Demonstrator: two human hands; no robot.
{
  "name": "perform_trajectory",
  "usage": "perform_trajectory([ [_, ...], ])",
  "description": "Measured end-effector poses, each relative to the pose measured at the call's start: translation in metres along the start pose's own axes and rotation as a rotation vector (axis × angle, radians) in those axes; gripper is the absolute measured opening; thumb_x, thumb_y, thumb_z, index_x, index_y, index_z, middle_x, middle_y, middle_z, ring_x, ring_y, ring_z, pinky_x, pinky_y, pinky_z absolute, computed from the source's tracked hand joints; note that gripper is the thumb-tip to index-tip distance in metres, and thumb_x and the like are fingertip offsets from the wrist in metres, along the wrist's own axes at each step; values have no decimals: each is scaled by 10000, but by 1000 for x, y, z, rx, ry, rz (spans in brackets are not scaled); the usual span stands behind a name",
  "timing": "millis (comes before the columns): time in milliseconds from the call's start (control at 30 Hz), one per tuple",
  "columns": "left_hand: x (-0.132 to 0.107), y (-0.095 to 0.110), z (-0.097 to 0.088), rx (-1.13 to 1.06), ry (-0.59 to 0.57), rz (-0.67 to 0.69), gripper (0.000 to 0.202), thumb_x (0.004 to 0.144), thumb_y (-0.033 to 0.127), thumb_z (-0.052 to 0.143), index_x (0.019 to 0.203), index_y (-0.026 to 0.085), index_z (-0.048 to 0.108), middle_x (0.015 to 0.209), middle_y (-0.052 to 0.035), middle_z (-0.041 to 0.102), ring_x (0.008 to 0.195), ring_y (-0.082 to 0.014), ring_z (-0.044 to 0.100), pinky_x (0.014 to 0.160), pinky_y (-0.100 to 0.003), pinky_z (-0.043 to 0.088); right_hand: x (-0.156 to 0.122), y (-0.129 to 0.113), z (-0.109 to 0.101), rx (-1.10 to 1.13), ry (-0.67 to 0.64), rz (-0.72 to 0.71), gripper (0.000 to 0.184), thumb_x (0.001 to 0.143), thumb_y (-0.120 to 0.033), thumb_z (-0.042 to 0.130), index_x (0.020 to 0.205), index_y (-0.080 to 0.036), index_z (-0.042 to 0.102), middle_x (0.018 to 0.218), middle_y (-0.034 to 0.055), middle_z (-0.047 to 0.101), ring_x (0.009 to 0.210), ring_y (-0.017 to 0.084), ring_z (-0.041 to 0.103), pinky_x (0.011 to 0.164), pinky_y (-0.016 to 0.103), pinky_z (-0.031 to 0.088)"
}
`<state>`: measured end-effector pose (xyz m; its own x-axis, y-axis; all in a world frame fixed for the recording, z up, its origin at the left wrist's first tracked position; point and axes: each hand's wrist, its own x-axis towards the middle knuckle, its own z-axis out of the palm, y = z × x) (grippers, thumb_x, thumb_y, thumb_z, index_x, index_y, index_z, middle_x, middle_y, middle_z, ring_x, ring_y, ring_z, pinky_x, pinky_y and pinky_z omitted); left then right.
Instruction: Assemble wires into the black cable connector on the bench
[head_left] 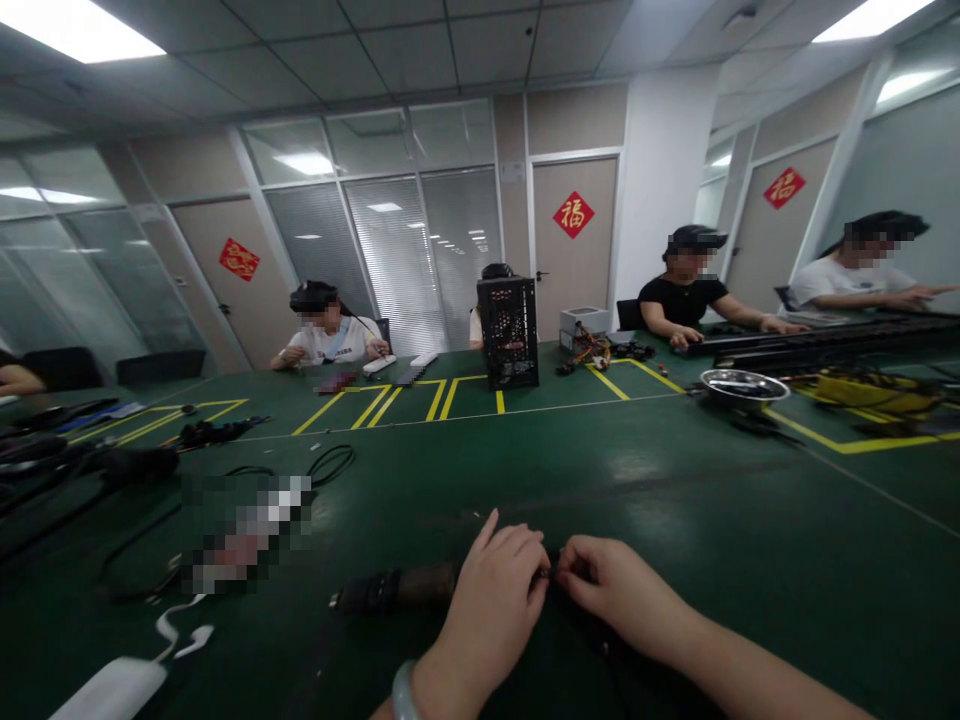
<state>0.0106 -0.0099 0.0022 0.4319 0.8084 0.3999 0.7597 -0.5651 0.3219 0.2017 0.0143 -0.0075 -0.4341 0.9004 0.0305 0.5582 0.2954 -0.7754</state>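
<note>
So the left hand (pixel 491 610) and right hand (pixel 622 590) are pinched in close together, fingertips (pixel 540 555) from both meeting on a small dark connector (pixel 551 575), too tiny to make out properly. It sits low over the green table (pixel 712 480), just beside a black-and-brown cylindrical sleeve (pixel 397 588) lying flat. Pale bangle (pixel 401 690) on the left wrist, btw. Off to the left there's a loose black cable coil (pixel 330 465) and a white cord (pixel 176 625); way across the table, a black mesh PC case (pixel 508 333) and a steel bowl (pixel 735 388).
</note>
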Motion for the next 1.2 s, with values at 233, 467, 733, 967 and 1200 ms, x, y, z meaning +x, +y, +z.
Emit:
perform_trajectory([
  [233, -1, 0, -4, 16, 17, -27, 177, 765, 135, 635, 904, 234, 586, 1195, -5, 617, 1207, -225, 502, 1152, -509, 139, 0, 2, 1, -5, 14, -23, 90, 842, -211, 569, 820, -186, 653, 728, -18, 663, 663, 130, 592, 595, 192, 398],
  [467, -1, -2, -2, 30, -8, 0, 202, 781, 101, 614, 920, 247, 598, 1192, 13, 617, 1208, -210, 503, 1149, -501, 162, -1, 3, 1, -20, 14, -16, 95, 848, -218, 562, 832, -188, 651, 715, -23, 659, 637, 123, 576, 569, 191, 377],
  [733, 0, -3, 0, 14, -14, 1, 203, 785, 88, 603, 910, 249, 599, 1189, 12, 619, 1193, -209, 514, 1145, -514, 153, 1, 5, 2, -18, 30, -32, 94, 838, -198, 561, 821, -175, 650, 714, -18, 660, 639, 124, 581, 576, 188, 388],
  [967, 0, -1, -2, 8, -13, -3, 183, 798, 104, 593, 902, 254, 592, 1164, 24, 624, 1179, -204, 521, 1138, -493, 192, 0, 2, 1, -9, 26, -31, 88, 834, -191, 565, 810, -186, 650, 721, -22, 669, 653, 125, 593, 584, 187, 393],
  [1200, -1, -1, -2, 1, -1, -20, 169, 792, 117, 606, 899, 246, 585, 1171, 12, 621, 1187, -205, 514, 1142, -485, 191, 1, 7, 2, -13, 13, -19, 99, 844, -210, 560, 835, -186, 655, 733, -13, 679, 649, 130, 595, 582, 195, 396],
])
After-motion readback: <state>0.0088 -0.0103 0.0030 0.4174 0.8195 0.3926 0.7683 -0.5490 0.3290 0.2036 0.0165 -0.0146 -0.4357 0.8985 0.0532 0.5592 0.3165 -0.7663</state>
